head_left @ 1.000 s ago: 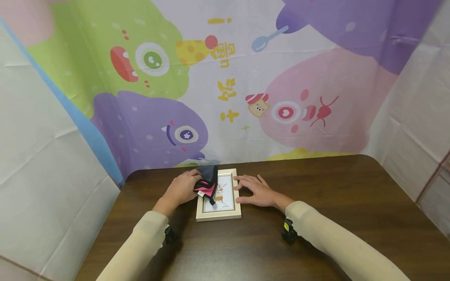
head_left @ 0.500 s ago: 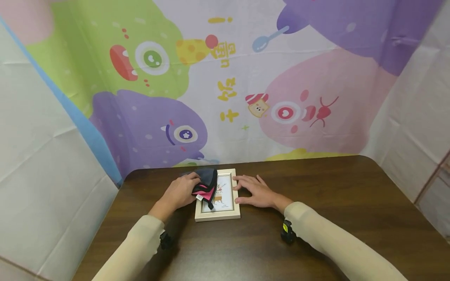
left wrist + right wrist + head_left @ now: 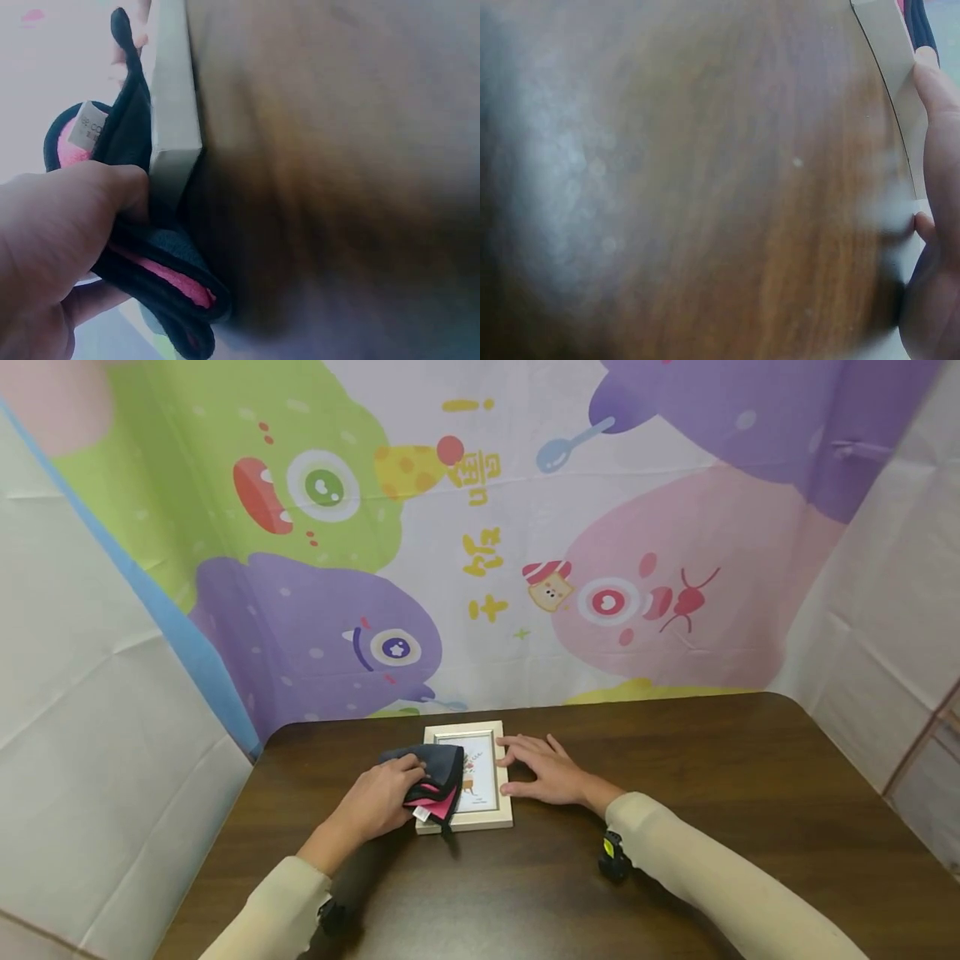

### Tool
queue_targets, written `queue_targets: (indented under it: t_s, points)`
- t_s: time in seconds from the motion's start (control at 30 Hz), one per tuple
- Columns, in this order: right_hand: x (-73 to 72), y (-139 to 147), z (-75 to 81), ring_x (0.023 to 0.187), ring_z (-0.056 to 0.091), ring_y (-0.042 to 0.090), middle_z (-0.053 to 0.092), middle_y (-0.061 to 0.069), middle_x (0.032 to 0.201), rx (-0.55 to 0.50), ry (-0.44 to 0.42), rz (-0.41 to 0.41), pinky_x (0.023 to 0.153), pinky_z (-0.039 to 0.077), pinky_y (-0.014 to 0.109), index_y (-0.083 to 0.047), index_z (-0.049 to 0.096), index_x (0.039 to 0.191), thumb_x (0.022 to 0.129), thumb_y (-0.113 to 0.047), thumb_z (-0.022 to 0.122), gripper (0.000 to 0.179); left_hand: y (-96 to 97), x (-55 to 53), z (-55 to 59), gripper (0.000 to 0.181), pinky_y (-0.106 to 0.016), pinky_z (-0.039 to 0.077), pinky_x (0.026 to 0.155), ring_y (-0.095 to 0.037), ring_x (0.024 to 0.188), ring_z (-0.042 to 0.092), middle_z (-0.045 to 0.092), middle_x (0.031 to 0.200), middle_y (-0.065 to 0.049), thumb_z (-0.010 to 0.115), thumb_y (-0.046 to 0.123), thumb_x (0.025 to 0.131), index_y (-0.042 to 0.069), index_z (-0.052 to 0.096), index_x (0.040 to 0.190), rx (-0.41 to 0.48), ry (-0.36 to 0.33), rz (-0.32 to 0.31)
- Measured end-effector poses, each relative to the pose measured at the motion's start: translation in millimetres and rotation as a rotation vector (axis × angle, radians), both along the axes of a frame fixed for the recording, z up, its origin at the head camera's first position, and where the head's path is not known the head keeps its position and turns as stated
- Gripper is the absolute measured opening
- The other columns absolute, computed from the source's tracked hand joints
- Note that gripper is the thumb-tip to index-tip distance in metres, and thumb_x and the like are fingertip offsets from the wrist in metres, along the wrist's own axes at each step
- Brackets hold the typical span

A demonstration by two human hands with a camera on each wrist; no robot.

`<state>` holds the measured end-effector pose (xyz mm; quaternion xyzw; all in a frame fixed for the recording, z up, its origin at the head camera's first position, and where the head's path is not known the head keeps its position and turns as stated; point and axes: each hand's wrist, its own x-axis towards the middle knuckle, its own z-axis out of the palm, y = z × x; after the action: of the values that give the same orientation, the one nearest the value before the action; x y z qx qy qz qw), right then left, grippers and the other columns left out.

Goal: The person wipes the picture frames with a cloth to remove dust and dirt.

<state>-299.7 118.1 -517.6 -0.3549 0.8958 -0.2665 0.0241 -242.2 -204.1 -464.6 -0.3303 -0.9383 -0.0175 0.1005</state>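
A cream picture frame [image 3: 491, 819] lies flat on the table, with a small illustrated print under its glass. My left hand [image 3: 378, 797] grips a folded cloth [image 3: 444, 763], dark grey outside and pink inside, with black edging and a white tag. The cloth covers the left part of the print, and its corner hangs over the frame's near border. In the left wrist view, thumb and fingers pinch the cloth [image 3: 124, 146] beside the frame's pale side [image 3: 174, 105]. My right hand [image 3: 551, 771] rests at the frame's right border, fingertips and thumb touching it.
The dark wooden table [image 3: 675, 827] extends on both sides of the frame. Behind its far edge hangs a curtain [image 3: 517, 668] printed with cartoon monsters. Pale fabric walls [image 3: 885, 610] close in the sides. Black wrist cameras [image 3: 613, 857] sit at both cuffs.
My left hand has drawn the cloth down the frame toward the near edge, uncovering the frame's upper left corner. My right hand has stayed at the right border.
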Motion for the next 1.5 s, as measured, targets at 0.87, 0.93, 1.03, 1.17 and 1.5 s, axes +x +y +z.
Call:
queue_targets:
  t_s: [0.87,0.93,1.03,1.17,1.5]
  points:
    - [0.9,0,-1.1,0.146,0.021,0.028,0.030,-0.007,0.157,-0.011,0.028,0.009,0.109,0.003,0.067,-0.038,0.057,0.114,0.088,-0.063,0.058,0.036,-6.5,44.1,-2.8,0.041,-0.040,0.056,0.074,-0.022,0.095,0.063,0.061,0.110,0.001,0.084,0.013,0.062,0.018,0.070,0.101,0.026,0.059,-0.131]
    - [0.8,0,-0.7,0.146,0.020,0.027,0.029,-0.008,0.158,-0.003,0.025,0.008,0.109,0.003,0.067,-0.039,0.056,0.115,0.088,-0.064,0.057,0.036,-6.4,43.2,-2.9,0.041,-0.040,0.056,0.073,-0.022,0.094,0.063,0.061,0.110,0.000,0.084,0.013,0.062,0.018,0.070,0.100,0.030,0.068,-0.135]
    - [0.8,0,-1.2,0.147,0.019,0.026,0.028,-0.009,0.158,0.005,0.024,0.008,0.110,0.002,0.066,-0.040,0.056,0.115,0.088,-0.065,0.056,0.037,-5.9,40.7,-3.0,0.040,-0.040,0.056,0.071,-0.023,0.092,0.064,0.062,0.109,0.000,0.085,0.012,0.062,0.017,0.070,0.099,0.035,0.079,-0.137]
    - [-0.4,0,-2.8,0.146,0.019,0.028,0.029,-0.007,0.158,-0.006,0.028,0.014,0.109,0.003,0.068,-0.040,0.056,0.115,0.088,-0.065,0.056,0.037,-4.1,35.5,-1.9,0.038,-0.040,0.057,0.071,-0.024,0.092,0.065,0.063,0.108,-0.001,0.086,0.010,0.064,0.016,0.072,0.099,0.033,0.079,-0.125]
    - [0.1,1,-1.6,0.146,0.020,0.029,0.029,-0.007,0.158,-0.009,0.024,0.023,0.108,0.002,0.069,-0.038,0.057,0.117,0.089,-0.063,0.057,0.037,0.2,11.1,-0.4,0.039,-0.041,0.056,0.075,-0.026,0.094,0.066,0.065,0.109,-0.003,0.083,0.005,0.063,0.012,0.073,0.101,0.027,0.074,-0.074]
